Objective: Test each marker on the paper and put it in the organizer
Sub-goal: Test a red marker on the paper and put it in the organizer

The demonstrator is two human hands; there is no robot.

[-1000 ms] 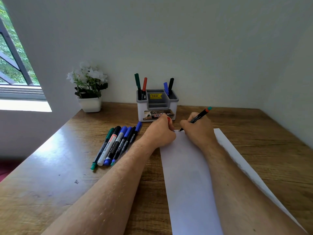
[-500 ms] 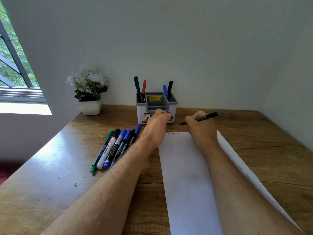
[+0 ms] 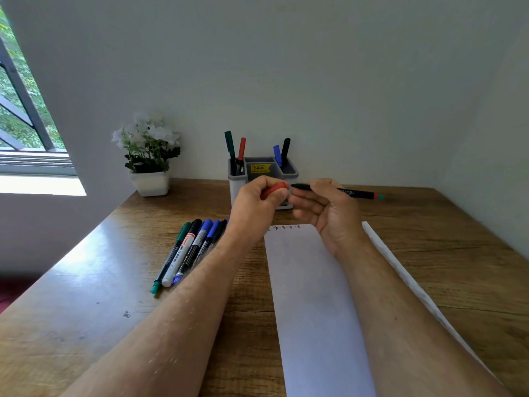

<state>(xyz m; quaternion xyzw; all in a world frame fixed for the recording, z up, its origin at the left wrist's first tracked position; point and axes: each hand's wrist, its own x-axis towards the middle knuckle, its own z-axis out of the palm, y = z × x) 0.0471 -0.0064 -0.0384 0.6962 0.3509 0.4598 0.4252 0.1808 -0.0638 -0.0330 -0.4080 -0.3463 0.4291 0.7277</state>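
My right hand [image 3: 326,209] holds a thin black marker [image 3: 349,192] level above the table, its tip pointing left. My left hand [image 3: 257,209] grips the marker's red cap [image 3: 274,189] right at that tip. Both hands hover in front of the white and grey organizer [image 3: 237,174], which holds several upright markers. The white paper [image 3: 312,296] lies below the hands, with small test marks [image 3: 286,227] along its far edge. Several capped markers [image 3: 189,250] lie in a row on the table to the left of my left forearm.
A white pot of white flowers [image 3: 148,156] stands at the back left against the wall. The wooden table [image 3: 86,296] runs to the wall behind the organizer. A window [image 3: 23,124] is at the far left.
My right hand lifted the marker off the paper and turned it level. My left hand rose from the paper's edge and brought the red cap up to the marker's tip.
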